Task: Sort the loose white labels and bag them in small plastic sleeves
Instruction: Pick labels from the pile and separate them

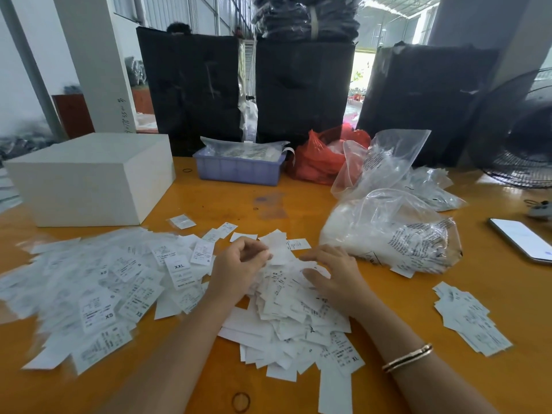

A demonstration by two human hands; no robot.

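Note:
A heap of loose white labels [294,318] lies in the middle of the orange table [227,201]. To its left spreads a wide pile of bagged labels in small clear sleeves [98,288], printed XS and XXL. My left hand [237,267] pinches one white label [279,249] above the heap. My right hand [334,276] rests flat on the heap with its fingers spread. A small stack of labels [470,318] lies at the right.
A white box [89,177] stands at the back left, a purple tray [239,168] with sleeves behind the heap, a red bag [319,159] and clear plastic bags [394,228] at the right. A phone [522,239] lies far right, near a fan [519,130].

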